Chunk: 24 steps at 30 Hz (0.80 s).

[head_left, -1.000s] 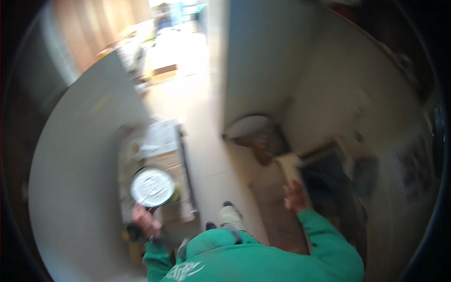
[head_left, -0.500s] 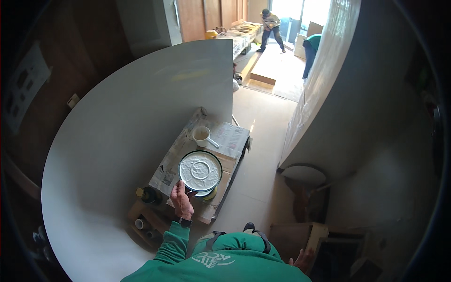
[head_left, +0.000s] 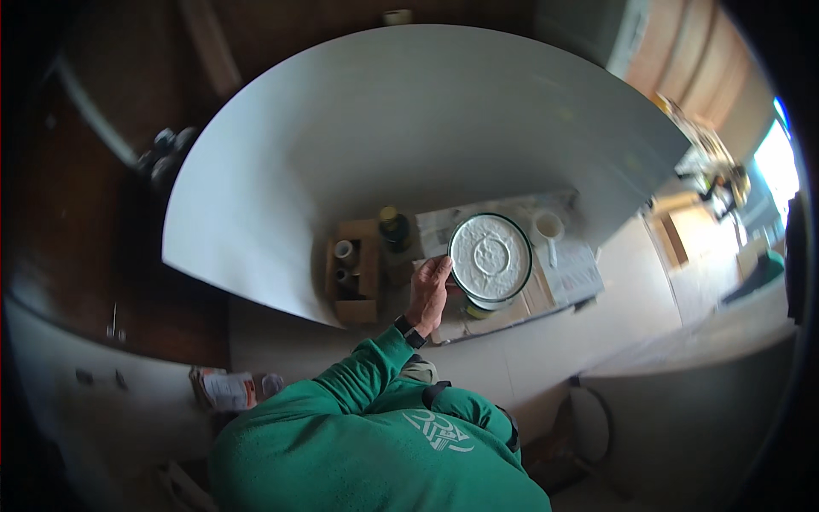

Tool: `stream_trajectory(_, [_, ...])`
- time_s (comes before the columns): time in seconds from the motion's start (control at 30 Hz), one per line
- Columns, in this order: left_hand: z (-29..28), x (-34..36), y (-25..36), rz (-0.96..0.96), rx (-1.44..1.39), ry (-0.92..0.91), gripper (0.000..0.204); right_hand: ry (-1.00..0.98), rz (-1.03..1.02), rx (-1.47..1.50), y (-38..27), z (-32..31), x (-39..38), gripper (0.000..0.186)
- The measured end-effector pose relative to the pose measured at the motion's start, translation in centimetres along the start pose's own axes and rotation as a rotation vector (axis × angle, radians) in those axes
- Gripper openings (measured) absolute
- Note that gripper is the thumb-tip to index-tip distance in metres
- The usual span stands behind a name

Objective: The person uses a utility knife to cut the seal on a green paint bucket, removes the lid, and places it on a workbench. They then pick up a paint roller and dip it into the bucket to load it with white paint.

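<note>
My left hand (head_left: 429, 293) is closed on the left edge of a round can lid (head_left: 490, 258). The lid has a dark green rim, and a rough white coating covers its upward face. Partly hidden under it is a container (head_left: 483, 312) with some yellow-green on its side. Just right of the lid, a white cup with a handle (head_left: 547, 227) stands on the paper-covered bench (head_left: 573, 275). A dark bottle with a yellowish cap (head_left: 392, 225) is on the left of my hand. My right hand is out of view.
A large curved grey-white panel (head_left: 426, 111) wraps round behind the bench. Left of the bottle lies an open cardboard box (head_left: 365, 311) with tubes or rolls in it. Papers and packets (head_left: 229, 388) lie at the lower left. At the far right is another person (head_left: 729, 189).
The view has swung to the left, so the bench and panel appear turned. My left hand keeps its hold on the lid. My right hand has gone out of view.
</note>
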<state>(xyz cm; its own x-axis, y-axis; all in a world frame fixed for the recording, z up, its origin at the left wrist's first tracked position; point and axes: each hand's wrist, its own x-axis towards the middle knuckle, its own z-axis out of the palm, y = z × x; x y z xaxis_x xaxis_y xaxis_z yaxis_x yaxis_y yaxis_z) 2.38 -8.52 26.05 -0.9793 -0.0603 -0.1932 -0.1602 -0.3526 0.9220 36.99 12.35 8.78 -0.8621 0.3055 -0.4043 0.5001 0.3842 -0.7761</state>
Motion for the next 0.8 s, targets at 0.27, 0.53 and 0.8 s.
stream_trajectory(0.27, [-11.8, -2.4, 6.3, 0.096, -0.115, 0.312, 0.031, -0.35, 0.087, -0.077, 4.7, 1.7, 8.2, 0.039])
stream_trajectory(0.53, [-15.9, -1.1, 8.7, 0.334, 0.361, 0.35, 0.023, -0.415, -0.197, -0.029, 11.3, 3.4, 11.6, 0.033])
stream_trajectory(0.8, [-15.0, -1.9, 10.6, 0.099, 0.116, 0.428, 0.043, -0.315, 0.131, -0.178, 1.7, 0.9, 11.5, 0.04])
